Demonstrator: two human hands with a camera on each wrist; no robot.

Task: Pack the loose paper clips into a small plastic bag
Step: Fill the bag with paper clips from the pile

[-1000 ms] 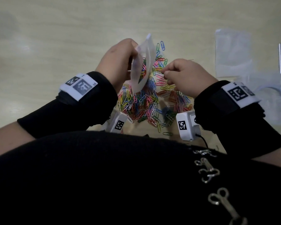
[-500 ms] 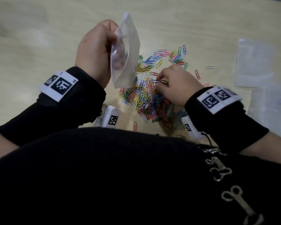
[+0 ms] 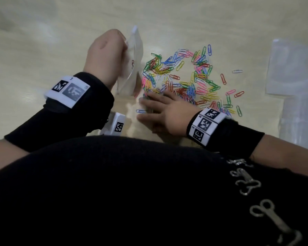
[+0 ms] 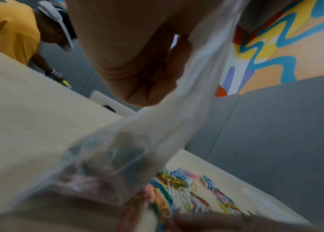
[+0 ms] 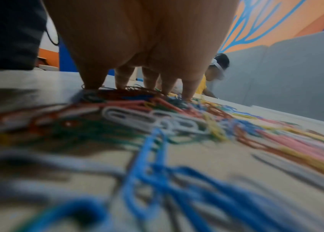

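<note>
The left hand (image 3: 106, 55) grips a small clear bag (image 3: 134, 55) by its upper part and holds it upright just off the near-left edge of the clip pile; the left wrist view shows a few clips already gathered, blurred, in the bag's bottom. The right hand (image 3: 164, 110) lies flat with its fingers (image 5: 92, 78) spread and straight, their tips pressing on the clips (image 3: 185, 77) at the pile's near-left corner, close to the near edge of the table (image 3: 43, 32). It holds nothing that can be seen. Most clips are loose, strewn from the table's middle toward its right side, with strays nearer the spare bags (image 3: 290, 70) at the right edge. The step in hand looks like raking or gathering a fresh bunch to load. Next the fingers would need to close on a cluster and lift it to the bag's mouth, which the left hand must hold open; whether it gapes now cannot be told.
</note>
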